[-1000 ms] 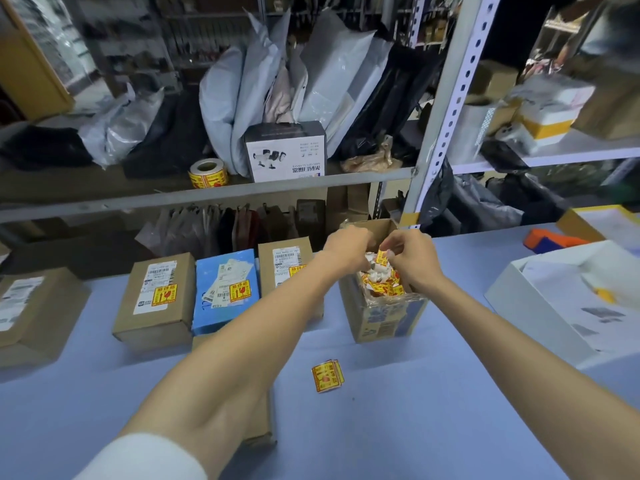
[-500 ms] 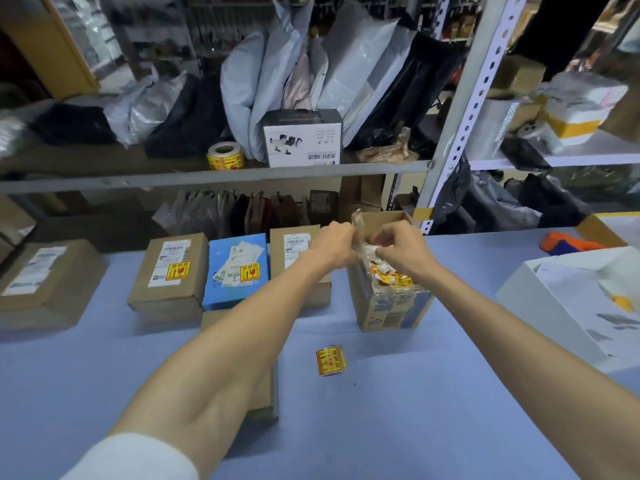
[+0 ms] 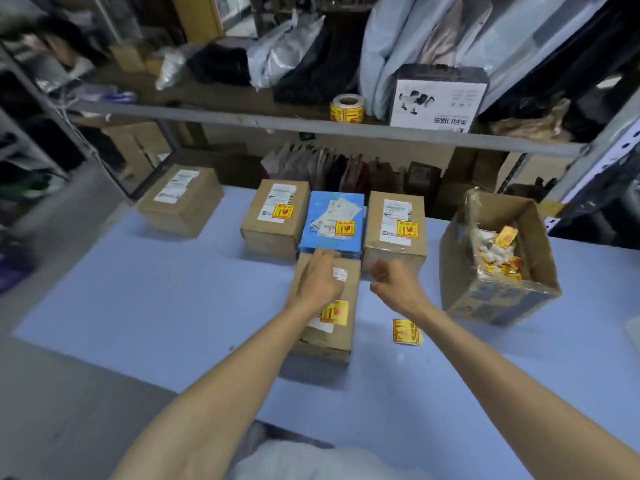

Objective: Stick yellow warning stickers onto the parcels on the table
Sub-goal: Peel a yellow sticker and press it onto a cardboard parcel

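Parcels on blue table (image 3: pixel 173 306). Left hand (image 3: pixel 320 280) lies flat, fingers straight, on the near brown parcel (image 3: pixel 349 292), apparently steadying it; its yellow sticker (image 3: pixel 335 311) is already on. Right hand (image 3: pixel 394 282), at its 3 o'clock, is curled; whether it pinches anything cannot be told. Far parcel (image 3: pixel 180 199) at 10 o'clock lacks a sticker. Loose stickers (image 3: pixel 407 331) lie at 5 o'clock; the open carton (image 3: pixel 498 299) at 3 o'clock crowds the right arm.
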Demonstrator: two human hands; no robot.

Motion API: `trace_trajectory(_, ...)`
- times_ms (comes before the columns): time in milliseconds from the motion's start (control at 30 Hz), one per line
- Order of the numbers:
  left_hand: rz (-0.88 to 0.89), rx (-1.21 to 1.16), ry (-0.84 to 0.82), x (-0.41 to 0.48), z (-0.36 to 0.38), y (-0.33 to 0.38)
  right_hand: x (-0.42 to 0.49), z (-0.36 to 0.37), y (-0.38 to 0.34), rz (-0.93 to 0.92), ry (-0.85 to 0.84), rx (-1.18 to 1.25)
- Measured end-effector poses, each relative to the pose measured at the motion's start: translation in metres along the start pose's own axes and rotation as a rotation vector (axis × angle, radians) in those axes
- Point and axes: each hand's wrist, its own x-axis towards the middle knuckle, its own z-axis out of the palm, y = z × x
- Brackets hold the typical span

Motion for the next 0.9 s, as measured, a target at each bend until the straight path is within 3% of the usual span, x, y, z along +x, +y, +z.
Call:
trace_trajectory(100,-0.105,0.031,0.079,-0.014,-0.001,-0.023,-0.008,0.021,-0.001,0.047,0.003,0.067)
trace_trajectory(267,-0.358,-0.193,-0.031,-0.025,-0.002,-0.054,-0.022,0.062,0.007,0.197,-0.091,0.235)
trace_trajectory(433,-0.375,-0.425,-0.082,-0.029,-0.009,-0.077,-0.033,0.085,0.003,0.221,-0.048,0.516)
trace_trajectory(633,-0.344,-0.529,-0.12,-0.036,-0.024,-0.114,-0.033,0.103,-0.023,0.251,-0.009,0.55)
trace_trajectory(900,-0.422,-0.606,-0.061,-0.054,-0.117,-0.22,-0.026,0.203,-0.126,0.213,-0.016,0.534)
